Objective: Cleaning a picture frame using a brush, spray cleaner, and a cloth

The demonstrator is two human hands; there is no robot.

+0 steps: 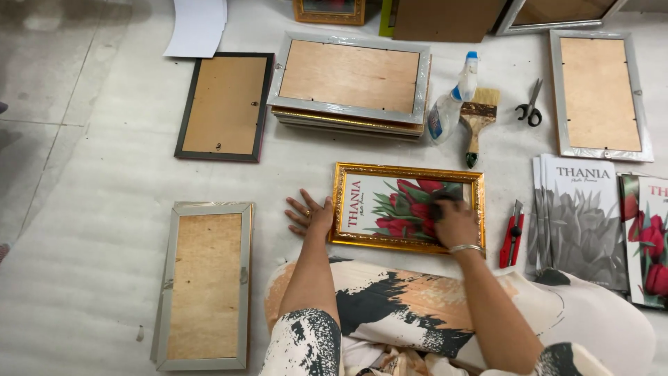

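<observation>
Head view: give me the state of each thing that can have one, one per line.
gold frame: face up, flower print inside, flat on the floor
left hand: open, flat on the floor against the gold frame's left edge
right hand: pressing a dark cloth on the glass
spray bottle: lying on its side
brush: lying flat
scissors: slightly open
red utility knife: lying flat
silver frame: face down

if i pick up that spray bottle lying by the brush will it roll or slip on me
The spray bottle lies on its side and looks round, so a nudge could probably roll it, though the brush beside it may stop it. It looks like clear thin plastic, likely light and a bit slick. The trigger head gives an easy hold.
</observation>
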